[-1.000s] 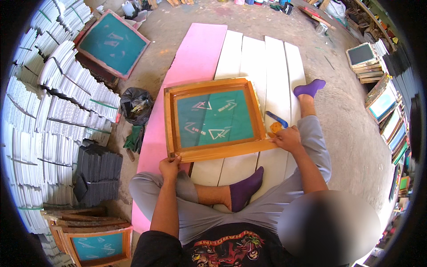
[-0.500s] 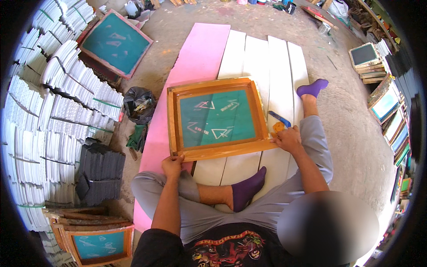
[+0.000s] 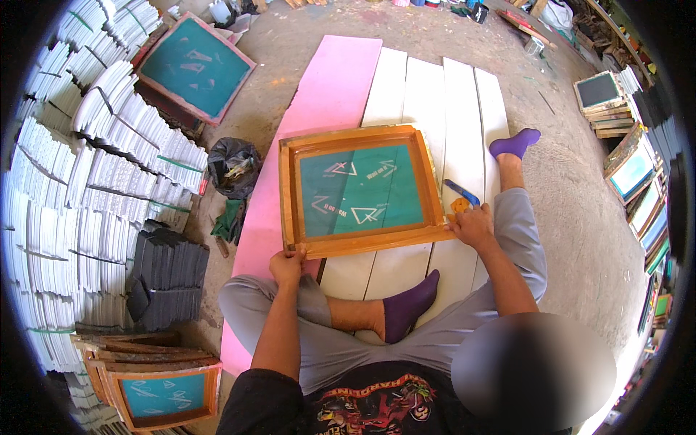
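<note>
A silk-screen frame with a wooden border (image 3: 290,196) and green mesh (image 3: 348,190) lies before me across pink and white boards. Pale triangle shapes and lettering show on the mesh. My left hand (image 3: 288,267) pinches the near left corner of the wood. At the near right corner, my right hand (image 3: 475,226) has its fingers closed on the border. Just beyond that hand are a slim blue tool (image 3: 462,192), its kind unclear, and a crumpled orange-yellow piece (image 3: 460,206). The undersides of the fingers are hidden.
My legs, in purple socks (image 3: 411,308), flank the near boards (image 3: 391,274). Tied stacks of white sheets (image 3: 109,181) and a dark stack (image 3: 167,272) line the left. A black bag (image 3: 233,168) sits beside the pink board (image 3: 330,87). More screens (image 3: 163,391) lean around.
The whole view has shifted slightly, so everything appears a little farther right. Both hands keep their places on the frame, which has not visibly moved on the boards.
</note>
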The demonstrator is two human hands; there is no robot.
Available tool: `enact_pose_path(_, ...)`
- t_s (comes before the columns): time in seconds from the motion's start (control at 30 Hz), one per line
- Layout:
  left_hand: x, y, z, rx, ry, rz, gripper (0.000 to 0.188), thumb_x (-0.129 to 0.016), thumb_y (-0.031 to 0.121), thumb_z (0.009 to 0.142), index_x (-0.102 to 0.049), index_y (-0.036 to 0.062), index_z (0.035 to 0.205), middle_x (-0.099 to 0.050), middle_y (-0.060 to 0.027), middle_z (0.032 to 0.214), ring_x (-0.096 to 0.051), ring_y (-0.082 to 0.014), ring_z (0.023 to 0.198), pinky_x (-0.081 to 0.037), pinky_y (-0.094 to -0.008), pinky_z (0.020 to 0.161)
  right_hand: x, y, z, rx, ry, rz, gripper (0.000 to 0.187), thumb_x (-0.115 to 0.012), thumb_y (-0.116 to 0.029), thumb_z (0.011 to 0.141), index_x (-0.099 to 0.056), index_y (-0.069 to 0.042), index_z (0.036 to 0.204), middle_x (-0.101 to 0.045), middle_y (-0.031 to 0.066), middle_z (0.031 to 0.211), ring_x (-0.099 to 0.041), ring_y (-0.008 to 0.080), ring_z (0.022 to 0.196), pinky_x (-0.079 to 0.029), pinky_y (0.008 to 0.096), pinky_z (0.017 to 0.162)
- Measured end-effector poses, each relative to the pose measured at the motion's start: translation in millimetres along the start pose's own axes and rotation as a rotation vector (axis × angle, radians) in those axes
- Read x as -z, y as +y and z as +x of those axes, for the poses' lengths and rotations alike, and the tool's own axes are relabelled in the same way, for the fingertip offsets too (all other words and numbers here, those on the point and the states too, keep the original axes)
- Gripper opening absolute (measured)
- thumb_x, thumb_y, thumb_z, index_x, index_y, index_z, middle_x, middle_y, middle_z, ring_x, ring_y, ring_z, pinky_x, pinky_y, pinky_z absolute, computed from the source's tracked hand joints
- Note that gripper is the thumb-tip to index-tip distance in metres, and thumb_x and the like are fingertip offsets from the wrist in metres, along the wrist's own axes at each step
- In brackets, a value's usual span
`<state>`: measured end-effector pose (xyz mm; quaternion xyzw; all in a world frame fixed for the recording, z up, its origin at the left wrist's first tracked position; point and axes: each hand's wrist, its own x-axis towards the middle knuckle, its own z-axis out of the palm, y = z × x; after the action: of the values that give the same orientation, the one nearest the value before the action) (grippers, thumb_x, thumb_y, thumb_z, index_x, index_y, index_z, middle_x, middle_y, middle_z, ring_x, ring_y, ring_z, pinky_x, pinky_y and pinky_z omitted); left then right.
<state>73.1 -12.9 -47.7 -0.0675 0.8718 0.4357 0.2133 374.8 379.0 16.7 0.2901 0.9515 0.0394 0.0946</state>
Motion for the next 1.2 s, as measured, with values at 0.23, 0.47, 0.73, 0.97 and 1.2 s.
enact_pose_path(0.23,4,8,-4,-0.039,-0.004,0.062,0.024,-0.089,0.018,0.078,-0.077,-0.0015,0.080,-0.069,-0.0108,0.064,-0.063,-0.0168,0.050,-0.052,-0.0338,0.048,-33,-6,-15,0.047,0.426,-0.103,0.045,-0.074,-0.050,0.085,-0.073,-0.008,0.100,-0.068,0.0113,0.109,-0.060,0.0306,0.110,-0.036,0.0589,0.113)
enact_pose_path(0.47,0,-6,12,-0.030,0.025,0.078,0.025,-0.090,0.018,0.078,-0.075,-0.0018,0.078,-0.068,-0.0108,0.063,-0.062,-0.0167,0.050,-0.051,-0.0345,0.049,-73,-13,-26,0.115,0.478,-0.151,0.044,-0.072,-0.044,0.087,-0.071,-0.006,0.108,-0.067,0.0109,0.118,-0.058,0.0327,0.121,-0.036,0.0612,0.114)
enact_pose_path(0.73,-3,-11,16,0.027,-0.034,-0.092,0.025,-0.090,0.016,0.078,-0.073,-0.0026,0.080,-0.070,-0.0115,0.071,-0.065,-0.0188,0.053,-0.055,-0.0341,0.047,-49,-46,-65,0.335,0.307,-0.014,0.075,-0.062,-0.047,0.095,-0.047,0.004,0.148,-0.048,0.0234,0.152,-0.036,0.0361,0.149,-0.024,0.0607,0.123)
enact_pose_path(0.97,0,1,10,0.035,-0.040,-0.054,0.024,-0.088,0.014,0.079,-0.072,-0.0029,0.080,-0.069,-0.0106,0.070,-0.064,-0.0188,0.053,-0.054,-0.0351,0.047,-48,-43,-71,0.337,0.214,-0.053,0.076,-0.055,-0.052,0.100,-0.047,0.003,0.151,-0.044,0.0229,0.157,-0.028,0.0352,0.155,-0.020,0.0588,0.126)
enact_pose_path(1.2,3,13,0,0.082,-0.045,-0.100,0.022,-0.088,0.012,0.079,-0.071,-0.0029,0.079,-0.068,-0.0105,0.070,-0.063,-0.0191,0.052,-0.052,-0.0343,0.046,13,-10,-10,-0.009,0.136,0.242,0.037,-0.065,-0.033,0.097,-0.068,-0.006,0.122,-0.069,0.0140,0.121,-0.059,0.0354,0.124,-0.045,0.0502,0.108)
